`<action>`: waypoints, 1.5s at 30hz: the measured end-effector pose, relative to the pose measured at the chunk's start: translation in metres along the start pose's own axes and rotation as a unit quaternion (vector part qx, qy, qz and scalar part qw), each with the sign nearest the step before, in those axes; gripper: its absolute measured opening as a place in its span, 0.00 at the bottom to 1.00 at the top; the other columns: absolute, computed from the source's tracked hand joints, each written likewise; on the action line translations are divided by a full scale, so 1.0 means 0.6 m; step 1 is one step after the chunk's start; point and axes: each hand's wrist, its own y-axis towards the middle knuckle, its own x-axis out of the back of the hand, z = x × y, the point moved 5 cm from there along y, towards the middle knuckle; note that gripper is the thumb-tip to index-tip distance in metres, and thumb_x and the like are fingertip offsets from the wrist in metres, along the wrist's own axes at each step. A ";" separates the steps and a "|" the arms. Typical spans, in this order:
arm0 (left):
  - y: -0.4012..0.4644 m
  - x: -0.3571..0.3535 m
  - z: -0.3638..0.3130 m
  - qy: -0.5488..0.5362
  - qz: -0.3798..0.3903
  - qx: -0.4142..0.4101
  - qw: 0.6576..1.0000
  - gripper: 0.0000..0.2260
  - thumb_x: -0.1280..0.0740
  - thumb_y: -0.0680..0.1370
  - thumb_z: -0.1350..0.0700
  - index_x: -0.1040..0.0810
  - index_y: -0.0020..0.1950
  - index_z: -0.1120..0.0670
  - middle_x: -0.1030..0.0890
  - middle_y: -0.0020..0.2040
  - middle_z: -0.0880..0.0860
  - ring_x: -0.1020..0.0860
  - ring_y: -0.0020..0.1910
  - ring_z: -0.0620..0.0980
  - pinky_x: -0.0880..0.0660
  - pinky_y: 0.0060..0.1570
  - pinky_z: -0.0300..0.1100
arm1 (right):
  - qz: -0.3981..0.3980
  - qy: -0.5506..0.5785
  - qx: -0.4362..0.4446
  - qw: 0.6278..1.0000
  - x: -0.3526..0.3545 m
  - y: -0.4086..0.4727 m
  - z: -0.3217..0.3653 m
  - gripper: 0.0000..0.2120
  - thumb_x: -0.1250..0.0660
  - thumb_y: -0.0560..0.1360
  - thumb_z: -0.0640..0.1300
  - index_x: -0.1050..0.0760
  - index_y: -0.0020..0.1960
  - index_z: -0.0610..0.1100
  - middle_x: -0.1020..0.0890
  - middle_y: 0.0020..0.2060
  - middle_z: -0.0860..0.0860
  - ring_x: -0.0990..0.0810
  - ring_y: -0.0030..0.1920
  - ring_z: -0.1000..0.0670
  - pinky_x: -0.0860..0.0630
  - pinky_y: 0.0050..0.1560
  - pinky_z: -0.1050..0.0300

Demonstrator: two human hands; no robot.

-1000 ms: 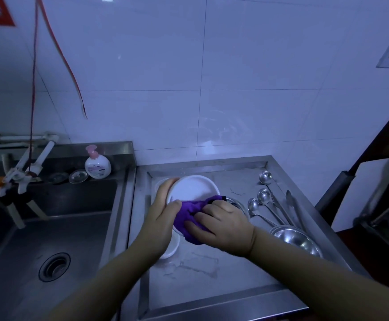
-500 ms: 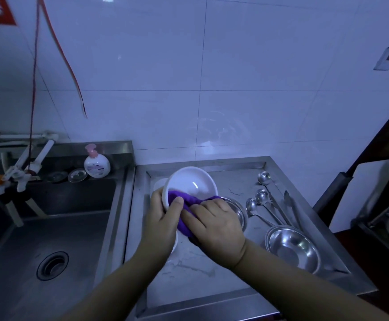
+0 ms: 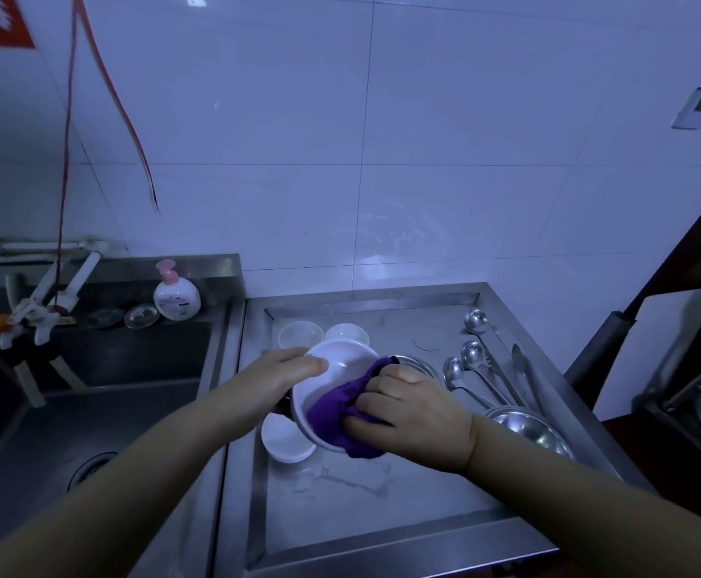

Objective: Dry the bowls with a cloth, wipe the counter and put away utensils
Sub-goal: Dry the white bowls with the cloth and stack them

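On the steel table beside the sink, a white bowl is held tilted by the left hand while a purple cloth, gripped by the right hand, is pressed inside, so drying seems underway, with bowls at eleven o'clock, ladles at three o'clock, and wiping all left.

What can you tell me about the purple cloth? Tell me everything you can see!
The purple cloth is deep violet, soft-looking fabric, bunched and crumpled, not spread flat. The right hand grips it with curled fingers and presses it into the tilted white bowl, which the left hand holds by the rim above the steel counter. Part of the cloth lies inside the bowl; a fold hangs over the bowl's lower edge. Whether it is wet cannot be told.
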 end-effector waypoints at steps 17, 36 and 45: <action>-0.011 -0.010 -0.042 0.400 0.009 -0.208 0.893 0.12 0.28 0.71 0.57 0.29 0.37 0.42 0.26 0.39 0.43 0.28 0.43 0.39 0.32 0.42 0.34 | 0.053 0.352 -0.342 0.870 0.022 -0.018 -0.059 0.24 0.26 0.63 0.32 0.20 0.57 0.45 0.20 0.52 0.50 0.25 0.55 0.53 0.30 0.57 0.63; -0.001 -0.076 -0.008 -0.291 -0.045 -0.137 0.946 0.12 0.35 0.74 0.63 0.24 0.56 0.65 0.18 0.49 0.62 0.20 0.46 0.55 0.22 0.46 0.44 | -0.170 0.238 -0.426 0.856 0.018 -0.013 -0.025 0.18 0.34 0.75 0.53 0.25 0.63 0.49 0.29 0.63 0.49 0.32 0.67 0.46 0.38 0.69 0.60; -0.006 -0.081 -0.005 -0.269 -0.028 -0.125 0.955 0.12 0.32 0.72 0.64 0.21 0.54 0.62 0.17 0.48 0.60 0.19 0.46 0.54 0.21 0.45 0.43 | -0.170 0.297 -0.493 0.800 0.025 -0.005 -0.056 0.15 0.40 0.77 0.51 0.21 0.61 0.50 0.24 0.59 0.52 0.28 0.63 0.55 0.35 0.65 0.64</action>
